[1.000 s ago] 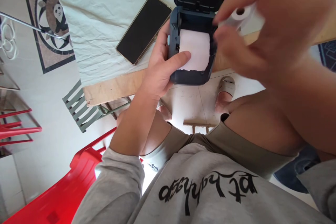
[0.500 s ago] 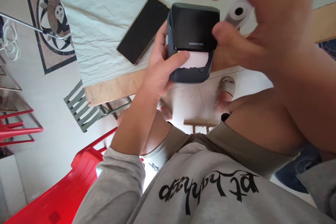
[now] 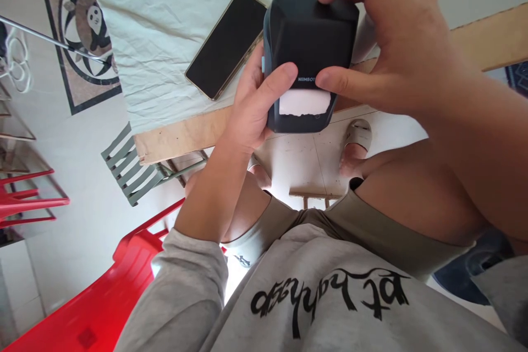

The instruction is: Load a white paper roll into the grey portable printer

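At the upper centre of the frame, a small printer is now gripped between both hands. One second ago its lid was raised, with paper exposed inside; now the lid is lowered. The left thumb, earlier pressed on the paper, has been moved onto the lid. By the left hand the printer's left side is clasped; by the right hand, previously free of it, the lid is spanned from front edge to back. The body is dark blue-black, rounded and marked "NIIMBOT", with a ragged-edged white paper strip below the lid. To its left, a phone is seen lying on the table.
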Tool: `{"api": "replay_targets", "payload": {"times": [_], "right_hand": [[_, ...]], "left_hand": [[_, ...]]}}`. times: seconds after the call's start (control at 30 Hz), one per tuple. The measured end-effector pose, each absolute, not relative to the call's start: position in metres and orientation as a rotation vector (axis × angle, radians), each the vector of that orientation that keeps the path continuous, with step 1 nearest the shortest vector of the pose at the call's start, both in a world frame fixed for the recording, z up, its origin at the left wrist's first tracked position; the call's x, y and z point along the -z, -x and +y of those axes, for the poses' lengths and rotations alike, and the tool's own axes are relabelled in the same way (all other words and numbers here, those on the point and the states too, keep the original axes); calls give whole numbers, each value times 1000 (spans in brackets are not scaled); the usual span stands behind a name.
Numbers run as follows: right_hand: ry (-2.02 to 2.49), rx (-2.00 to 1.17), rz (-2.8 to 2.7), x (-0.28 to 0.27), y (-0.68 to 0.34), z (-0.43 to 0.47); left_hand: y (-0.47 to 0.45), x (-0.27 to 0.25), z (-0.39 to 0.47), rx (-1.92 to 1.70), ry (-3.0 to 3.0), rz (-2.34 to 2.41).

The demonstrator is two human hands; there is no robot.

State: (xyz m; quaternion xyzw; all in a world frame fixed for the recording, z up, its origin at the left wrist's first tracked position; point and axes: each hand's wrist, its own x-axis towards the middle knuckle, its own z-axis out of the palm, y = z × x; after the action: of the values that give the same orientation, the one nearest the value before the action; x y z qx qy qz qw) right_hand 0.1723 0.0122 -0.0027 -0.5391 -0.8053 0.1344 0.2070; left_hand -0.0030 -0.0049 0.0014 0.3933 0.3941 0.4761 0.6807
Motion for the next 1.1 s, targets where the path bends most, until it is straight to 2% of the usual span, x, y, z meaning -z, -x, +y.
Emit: {"api": "replay_targets", "payload": {"times": [0.53,0.67,0.93,1.1], "right_hand": [[1509,-513,-2306,-15,-164,17],[1482,-416,-2327,-16,-163,13],[1314,12,-2420,-9,-181,14],[1332,-11,-2448,-11,-181,16]], "left_hand": [[6,4,-7,-1097,-872,886],[3,5,-4,-1082,-849,872],[-1,6,-1,-1092,-690,808],[-1,-1,0,-1031,-632,927]]}}
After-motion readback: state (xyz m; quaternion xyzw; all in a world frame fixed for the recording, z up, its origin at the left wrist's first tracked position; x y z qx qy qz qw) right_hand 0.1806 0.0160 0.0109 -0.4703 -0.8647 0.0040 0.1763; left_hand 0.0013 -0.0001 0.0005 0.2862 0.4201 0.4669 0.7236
